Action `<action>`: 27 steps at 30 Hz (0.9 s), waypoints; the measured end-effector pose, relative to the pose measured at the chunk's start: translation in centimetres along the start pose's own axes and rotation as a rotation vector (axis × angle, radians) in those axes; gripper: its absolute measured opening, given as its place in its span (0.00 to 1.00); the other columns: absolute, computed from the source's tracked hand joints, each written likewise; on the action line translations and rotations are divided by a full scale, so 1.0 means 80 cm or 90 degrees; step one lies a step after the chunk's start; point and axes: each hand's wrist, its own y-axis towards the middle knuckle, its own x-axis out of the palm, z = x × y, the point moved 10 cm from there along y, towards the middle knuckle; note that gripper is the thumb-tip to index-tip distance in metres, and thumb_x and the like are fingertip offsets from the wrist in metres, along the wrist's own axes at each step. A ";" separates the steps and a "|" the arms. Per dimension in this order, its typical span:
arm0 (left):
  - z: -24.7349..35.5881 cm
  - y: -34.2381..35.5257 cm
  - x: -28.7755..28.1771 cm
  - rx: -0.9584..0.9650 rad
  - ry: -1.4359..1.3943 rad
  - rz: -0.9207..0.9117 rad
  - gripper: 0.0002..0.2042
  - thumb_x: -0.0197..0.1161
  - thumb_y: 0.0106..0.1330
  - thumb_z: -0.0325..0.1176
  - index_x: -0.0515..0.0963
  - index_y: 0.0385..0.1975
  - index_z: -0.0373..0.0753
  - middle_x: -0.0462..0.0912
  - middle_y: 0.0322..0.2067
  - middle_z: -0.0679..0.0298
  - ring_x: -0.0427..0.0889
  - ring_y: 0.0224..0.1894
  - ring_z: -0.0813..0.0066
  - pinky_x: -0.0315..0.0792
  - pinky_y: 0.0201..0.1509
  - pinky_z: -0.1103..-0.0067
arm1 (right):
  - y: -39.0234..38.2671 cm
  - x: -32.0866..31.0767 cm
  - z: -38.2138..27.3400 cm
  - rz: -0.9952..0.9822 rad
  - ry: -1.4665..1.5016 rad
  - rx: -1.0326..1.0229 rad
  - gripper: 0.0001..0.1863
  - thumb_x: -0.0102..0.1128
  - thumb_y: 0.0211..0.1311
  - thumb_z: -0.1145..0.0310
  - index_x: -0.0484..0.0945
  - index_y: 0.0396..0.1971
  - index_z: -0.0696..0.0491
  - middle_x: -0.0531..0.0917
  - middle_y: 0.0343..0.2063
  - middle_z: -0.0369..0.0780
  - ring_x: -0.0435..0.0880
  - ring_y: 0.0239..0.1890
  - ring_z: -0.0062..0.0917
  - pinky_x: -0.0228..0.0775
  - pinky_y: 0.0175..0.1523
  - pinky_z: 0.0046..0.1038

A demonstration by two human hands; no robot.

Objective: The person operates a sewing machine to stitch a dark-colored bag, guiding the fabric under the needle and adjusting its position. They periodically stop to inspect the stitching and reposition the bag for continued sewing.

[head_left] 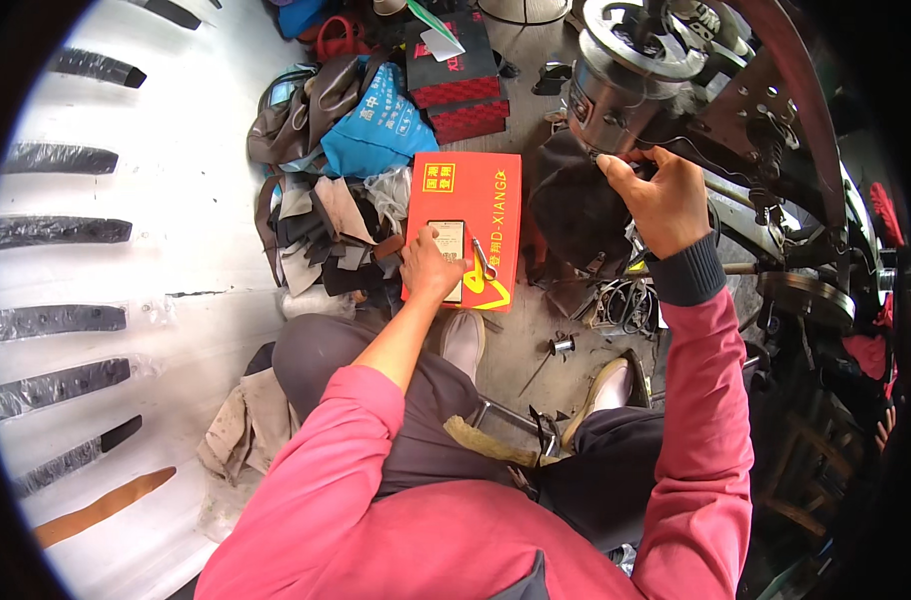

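Observation:
My left hand (434, 266) lies over a phone (449, 238) with a pale screen, its fingers spread and touching it. The phone rests on a red shoebox (466, 180) with yellow print. Beside the phone, on the same lid, is a small metal hand tool (484, 262), perhaps scissors. At the underside of a metal sewing machine head (616, 105), a round silver cylinder, my right hand (664, 198) is closed, thumb pointing to the left. Whatever its fingers grip there is hidden or too small to make out.
Leather scraps (326, 225) and a blue bag (381, 125) are heaped left of the shoebox. Dark shoeboxes (456, 75) stand behind. The machine's curved frame (801, 110) and a wheel (806, 300) are at right. On the white surface (206, 250) at left lie several wrapped dark strips.

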 end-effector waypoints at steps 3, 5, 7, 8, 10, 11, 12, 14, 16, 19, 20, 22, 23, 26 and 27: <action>-0.004 0.000 0.019 -0.026 0.031 0.018 0.45 0.81 0.48 0.44 0.61 0.65 0.45 0.73 0.58 0.53 0.68 0.65 0.53 0.69 0.63 0.57 | -0.002 -0.001 0.002 -0.015 -0.034 0.036 0.14 0.68 0.57 0.54 0.88 0.31 0.51 0.82 0.17 0.39 0.84 0.23 0.30 0.75 0.35 0.31; -0.001 0.001 0.022 -0.005 0.041 0.060 0.47 0.81 0.48 0.44 0.59 0.67 0.46 0.71 0.58 0.53 0.66 0.65 0.52 0.72 0.60 0.57 | -0.002 0.000 0.000 -0.020 -0.006 0.040 0.18 0.70 0.57 0.56 0.85 0.30 0.59 0.81 0.17 0.38 0.79 0.22 0.22 0.72 0.32 0.27; -0.002 0.002 0.028 -0.001 0.031 0.078 0.46 0.81 0.48 0.43 0.59 0.67 0.46 0.71 0.57 0.52 0.66 0.64 0.51 0.72 0.59 0.57 | -0.003 -0.001 0.000 -0.019 -0.003 0.044 0.20 0.71 0.57 0.56 0.84 0.30 0.63 0.80 0.16 0.38 0.77 0.21 0.18 0.70 0.31 0.26; -0.002 0.003 0.028 0.010 0.030 0.090 0.45 0.79 0.49 0.40 0.59 0.67 0.46 0.71 0.54 0.51 0.67 0.62 0.50 0.73 0.58 0.57 | -0.003 -0.002 0.000 -0.013 -0.013 0.042 0.21 0.71 0.57 0.56 0.84 0.30 0.63 0.80 0.16 0.38 0.77 0.20 0.19 0.70 0.31 0.26; -0.002 0.003 0.029 0.023 0.027 0.110 0.44 0.78 0.49 0.38 0.59 0.67 0.46 0.71 0.55 0.51 0.67 0.62 0.49 0.73 0.58 0.57 | -0.004 -0.003 -0.002 -0.006 -0.016 0.026 0.21 0.70 0.58 0.56 0.84 0.31 0.64 0.81 0.16 0.39 0.78 0.20 0.19 0.71 0.31 0.27; -0.003 0.004 0.029 0.023 0.022 0.113 0.44 0.78 0.49 0.37 0.60 0.67 0.46 0.71 0.55 0.50 0.67 0.62 0.49 0.73 0.58 0.57 | -0.004 -0.003 -0.003 -0.004 -0.010 0.015 0.21 0.70 0.58 0.56 0.84 0.32 0.64 0.81 0.17 0.40 0.78 0.21 0.19 0.71 0.31 0.27; -0.002 0.004 0.030 0.022 0.019 0.119 0.42 0.76 0.50 0.36 0.60 0.67 0.46 0.71 0.54 0.50 0.68 0.62 0.48 0.73 0.58 0.57 | -0.004 -0.002 -0.003 -0.006 -0.011 0.012 0.21 0.70 0.58 0.56 0.85 0.33 0.64 0.82 0.17 0.41 0.79 0.21 0.20 0.71 0.32 0.27; -0.002 0.005 0.029 0.016 0.022 0.126 0.41 0.74 0.51 0.36 0.61 0.67 0.46 0.71 0.54 0.50 0.68 0.61 0.48 0.72 0.58 0.57 | -0.004 0.001 0.005 -0.012 -0.010 0.038 0.17 0.69 0.57 0.55 0.87 0.32 0.56 0.81 0.16 0.40 0.81 0.22 0.26 0.73 0.34 0.30; -0.001 0.005 0.028 0.011 0.014 0.137 0.40 0.72 0.51 0.35 0.62 0.67 0.46 0.71 0.54 0.50 0.68 0.61 0.48 0.72 0.58 0.56 | -0.003 -0.001 0.006 0.010 -0.014 0.028 0.15 0.68 0.56 0.54 0.88 0.31 0.52 0.81 0.16 0.40 0.83 0.22 0.29 0.74 0.35 0.32; -0.002 0.008 0.026 0.005 -0.009 0.156 0.40 0.70 0.50 0.35 0.62 0.66 0.45 0.71 0.55 0.50 0.68 0.61 0.48 0.70 0.59 0.56 | -0.003 0.001 0.007 0.016 0.006 0.017 0.16 0.69 0.55 0.54 0.88 0.32 0.53 0.81 0.16 0.41 0.83 0.22 0.30 0.75 0.35 0.32; -0.003 0.010 0.026 0.001 -0.015 0.157 0.40 0.70 0.49 0.35 0.62 0.66 0.45 0.71 0.55 0.50 0.67 0.61 0.48 0.70 0.60 0.56 | -0.004 0.001 0.008 0.014 0.029 0.016 0.16 0.69 0.55 0.54 0.88 0.32 0.53 0.82 0.16 0.41 0.84 0.22 0.31 0.75 0.35 0.32; -0.005 0.015 0.025 0.010 -0.037 0.162 0.40 0.69 0.48 0.35 0.62 0.67 0.45 0.72 0.56 0.49 0.67 0.61 0.47 0.67 0.61 0.54 | -0.004 0.005 0.011 -0.006 -0.010 0.032 0.17 0.70 0.56 0.59 0.86 0.33 0.60 0.86 0.21 0.43 0.85 0.25 0.25 0.74 0.36 0.28; -0.006 0.019 0.023 0.003 -0.051 0.161 0.40 0.69 0.49 0.33 0.62 0.67 0.46 0.71 0.57 0.50 0.66 0.62 0.47 0.66 0.63 0.54 | -0.004 0.004 0.011 -0.009 -0.026 0.033 0.17 0.70 0.57 0.62 0.85 0.33 0.64 0.87 0.24 0.45 0.85 0.27 0.22 0.74 0.37 0.27; -0.001 0.023 0.002 0.001 -0.035 0.199 0.39 0.71 0.51 0.32 0.62 0.66 0.45 0.71 0.58 0.51 0.66 0.64 0.47 0.63 0.65 0.55 | -0.004 0.000 0.006 0.010 -0.014 0.019 0.17 0.69 0.56 0.56 0.87 0.30 0.57 0.84 0.18 0.43 0.84 0.23 0.30 0.75 0.35 0.31; 0.007 0.018 -0.011 0.004 -0.050 0.224 0.37 0.72 0.52 0.32 0.64 0.65 0.44 0.72 0.58 0.51 0.66 0.64 0.47 0.63 0.66 0.56 | -0.003 -0.002 0.002 0.022 -0.004 0.004 0.17 0.69 0.55 0.53 0.88 0.29 0.54 0.82 0.16 0.43 0.84 0.22 0.34 0.75 0.34 0.33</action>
